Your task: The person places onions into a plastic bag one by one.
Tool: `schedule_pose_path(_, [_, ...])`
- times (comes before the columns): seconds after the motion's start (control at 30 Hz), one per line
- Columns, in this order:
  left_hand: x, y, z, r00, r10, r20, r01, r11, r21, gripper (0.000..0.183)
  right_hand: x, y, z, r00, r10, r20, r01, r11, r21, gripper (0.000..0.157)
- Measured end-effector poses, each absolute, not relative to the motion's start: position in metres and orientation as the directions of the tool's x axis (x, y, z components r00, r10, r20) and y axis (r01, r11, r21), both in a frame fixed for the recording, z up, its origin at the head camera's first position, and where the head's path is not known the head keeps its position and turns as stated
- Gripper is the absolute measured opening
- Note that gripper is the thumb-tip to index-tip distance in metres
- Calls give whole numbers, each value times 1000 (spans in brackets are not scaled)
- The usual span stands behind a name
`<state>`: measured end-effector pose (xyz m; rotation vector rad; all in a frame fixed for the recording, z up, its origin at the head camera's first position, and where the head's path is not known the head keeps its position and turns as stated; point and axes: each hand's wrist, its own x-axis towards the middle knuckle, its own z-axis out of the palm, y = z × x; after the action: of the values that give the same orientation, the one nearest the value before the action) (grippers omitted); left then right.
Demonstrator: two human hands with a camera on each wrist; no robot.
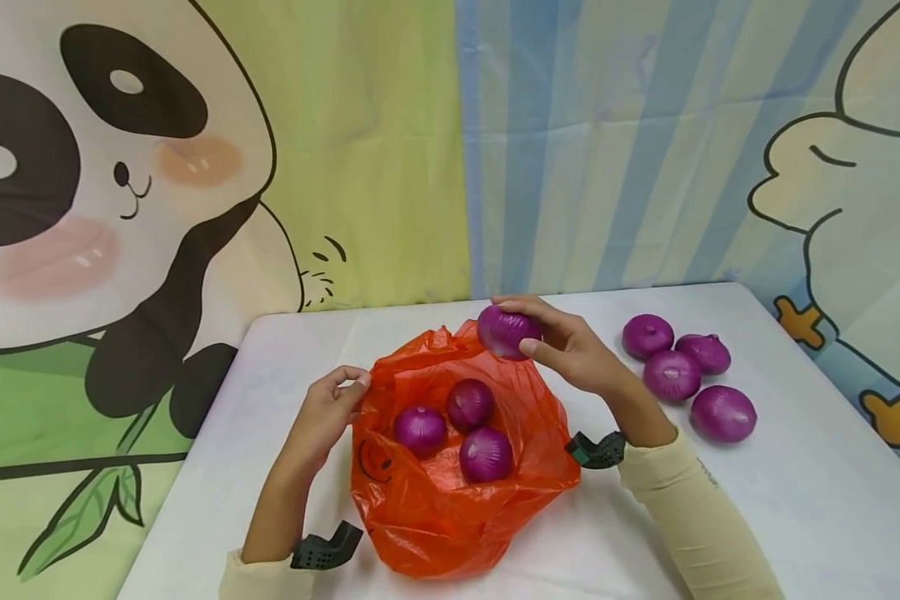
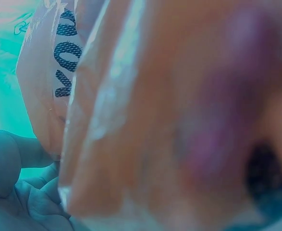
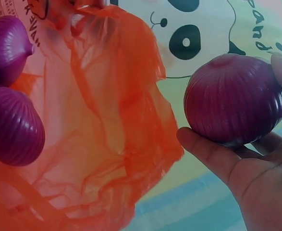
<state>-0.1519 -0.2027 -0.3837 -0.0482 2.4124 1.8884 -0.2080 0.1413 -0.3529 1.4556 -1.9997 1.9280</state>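
Note:
An orange-red plastic bag (image 1: pixel 450 525) lies spread wide at its mouth on the table, with three purple onions inside, one of them the onion (image 1: pixel 486 455) nearest the front. My left hand (image 1: pixel 328 412) pinches the bag's left rim between thumb and fingers. Over the far right part of the rim, my right hand (image 1: pixel 570 346) grips another purple onion (image 1: pixel 506 332) from its right side. In the right wrist view this held onion (image 3: pixel 234 100) sits between thumb and fingers, beside the bag's edge. The left wrist view is mostly filled by blurred bag plastic (image 2: pixel 112 120).
Several loose onions stand in a group at the table's right, among them a larger onion (image 1: pixel 723 414) in front. The white table (image 1: pixel 300 350) ends at a cartoon-printed cloth backdrop (image 1: pixel 390 150) with a panda. Wrist cameras sit on both forearms.

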Motion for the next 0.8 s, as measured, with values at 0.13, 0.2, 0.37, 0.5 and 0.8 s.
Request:
schedule_pose_path(0.13, [-151,-202,-383,-995,25,-96,-88,226,970,27,-207,135,-353,-569,-602,561,-580,-190,-792,45])
schedule_pose_path(0.2, [-151,-202,-384,-995,24,-100,-92,225,970,27,-207,132,-354,-568,-609,554,-574,-190,-797,45])
schedule_pose_path(0.37, [-151,-202,-386,-995,20,-96,-89,225,970,28,-207,123,-360,-549,-659,515,-543,-188,-819,43])
schedule_pose_path(0.5, [-151,-202,-387,-995,21,-94,-87,233,969,27,-206,117,-366,-517,-708,481,-505,-201,-839,42])
schedule_pose_path(0.8, [-153,-203,-386,-995,15,-95,-89,244,966,26,-205,113,-374,-412,-789,455,-458,-252,-853,42])
